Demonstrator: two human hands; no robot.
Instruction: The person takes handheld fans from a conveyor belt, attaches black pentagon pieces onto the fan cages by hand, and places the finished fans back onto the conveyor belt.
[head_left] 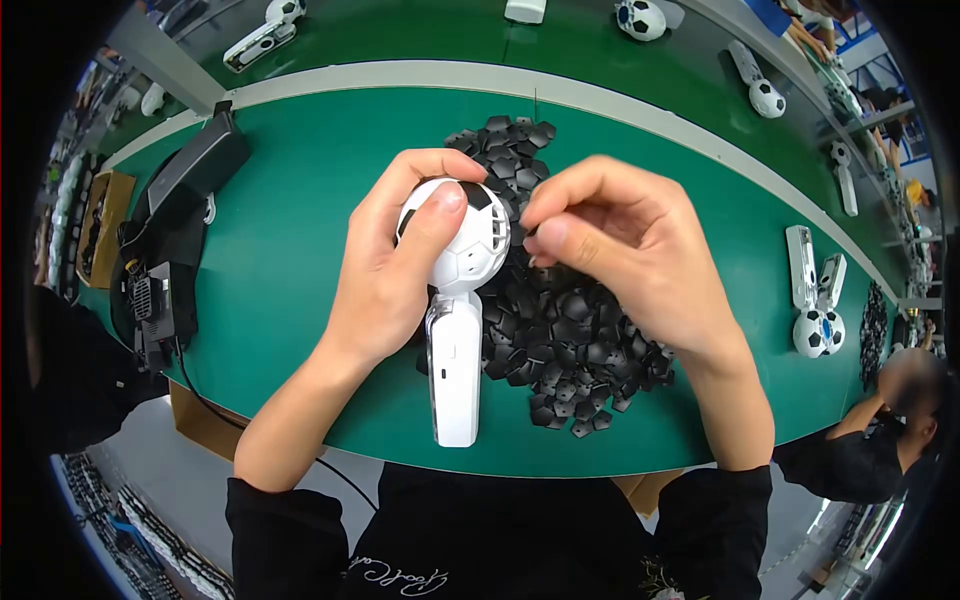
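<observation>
My left hand [395, 255] is wrapped round the ball-shaped head of a white soccer-ball handheld fan [466, 262], its thumb across the front. The fan's white handle points down toward me, and slots show on the right side of the ball. Black patches mark the ball's top and left side. Just right of the ball, my right hand [625, 235] pinches a small black piece [531, 231], mostly hidden by the fingertips. Beneath and beyond both hands spreads a heap of black pentagon pieces [570, 325] on the green table [270, 290].
Two similar soccer-ball devices [819, 332] lie at the right. More stand along the green belt [420, 35] behind a pale rail [600, 88]. Black equipment [165, 300] with a cable and a cardboard box [108, 228] sit left. A person [860, 440] is at the right.
</observation>
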